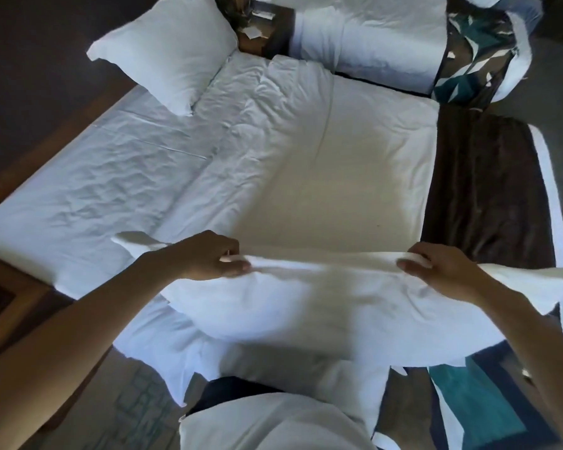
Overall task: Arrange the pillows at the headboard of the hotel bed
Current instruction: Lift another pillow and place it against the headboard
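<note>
Pillow (322, 306), white, held in the air over the near side of the bed (273, 177), long edge level and stretched between both hands; its lower bulk sags toward the person's body and hides the bed's near edge. Left hand (208, 254): closed, pinching the pillow's upper seam near the left corner, with a loose flap of fabric poking out beyond the wrist. Right hand (442, 271): closed, fingers curled over the same seam near the right corner, with the corner's cloth trailing out to the right. Second pillow (169, 50), white, lying at the far left corner of the bed against the dark headboard (39, 92), tilted so one corner points down the mattress. Sheet (117, 177): white, wrinkled, bare along the headboard side between the second pillow and the near edge, leaving a wide open strip. Duvet (355, 164): white, smooth, covering the middle of the bed, its folded edge running diagonally beside the open strip. Bed runner (481, 190): dark brown, across the foot end at the right. Nightstand (264, 30), dark wood, in the gap between this bed and a second bed (371, 37) at the top. Wooden furniture edge (7, 306) just beside the near left corner of the bed, its type unclear. Patterned teal carpet (488, 407) below at the right.
</note>
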### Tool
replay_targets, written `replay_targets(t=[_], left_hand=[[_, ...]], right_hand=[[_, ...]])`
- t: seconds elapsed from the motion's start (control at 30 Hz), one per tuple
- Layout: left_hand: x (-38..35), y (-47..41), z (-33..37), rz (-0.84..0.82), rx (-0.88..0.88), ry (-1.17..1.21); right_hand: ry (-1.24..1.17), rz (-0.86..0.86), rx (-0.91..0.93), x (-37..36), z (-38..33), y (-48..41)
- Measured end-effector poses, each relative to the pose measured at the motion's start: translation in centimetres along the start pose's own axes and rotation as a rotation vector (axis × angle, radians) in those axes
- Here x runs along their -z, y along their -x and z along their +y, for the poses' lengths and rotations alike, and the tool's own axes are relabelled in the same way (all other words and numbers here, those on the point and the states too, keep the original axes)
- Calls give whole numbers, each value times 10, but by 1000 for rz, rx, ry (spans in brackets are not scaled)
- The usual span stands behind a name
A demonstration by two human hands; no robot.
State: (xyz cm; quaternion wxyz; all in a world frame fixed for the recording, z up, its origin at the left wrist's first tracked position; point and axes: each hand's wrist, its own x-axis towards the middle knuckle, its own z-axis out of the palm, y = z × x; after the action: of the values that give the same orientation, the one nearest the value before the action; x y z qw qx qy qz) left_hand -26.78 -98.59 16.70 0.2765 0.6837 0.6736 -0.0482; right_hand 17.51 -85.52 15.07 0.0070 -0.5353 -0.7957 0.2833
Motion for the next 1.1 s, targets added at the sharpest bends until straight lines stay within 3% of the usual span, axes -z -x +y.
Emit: replay_targets(t=[0.1, 0.17, 0.27, 0.43, 0.53, 0.6, 0.67, 0.73, 0.9, 1.0, 1.07, 1.1], left_hand=[[18, 13, -6, -221, -43, 78], [22, 13, -16, -223, -67, 221], [-3, 1, -32, 14, -16, 121], [-29, -8, -36, 40, 72, 69], [-27, -8, -34, 34, 86, 74], [-31, -10, -35, 49, 98, 70], [-36, -10, -36, 86, 115, 61], [-41, -10, -40, 92, 133, 51], [-44, -12, -37, 118, 163, 22], [-35, -13, -17, 54, 273, -235], [-41, -16, 10, 311, 206, -472], [-48, -17, 38, 470, 100, -453]], right_hand=[[-163, -335, 24, 31, -1, 15], [-279, -426, -45, 37, -1, 24], [-56, -235, -68, 12, -1, 25], [277, 262, -32, -30, -26, 10], [213, 474, 252, -81, -114, 8], [195, 321, 407, -124, -171, 14], [286, 26, 373, -142, -189, 20], [393, -103, 211, -123, -152, 20], [601, -24, -219, -29, 20, 38], [611, -44, -361, 13, 85, 50], [636, -77, -334, 18, 97, 48], [627, -72, -325, 17, 95, 46]])
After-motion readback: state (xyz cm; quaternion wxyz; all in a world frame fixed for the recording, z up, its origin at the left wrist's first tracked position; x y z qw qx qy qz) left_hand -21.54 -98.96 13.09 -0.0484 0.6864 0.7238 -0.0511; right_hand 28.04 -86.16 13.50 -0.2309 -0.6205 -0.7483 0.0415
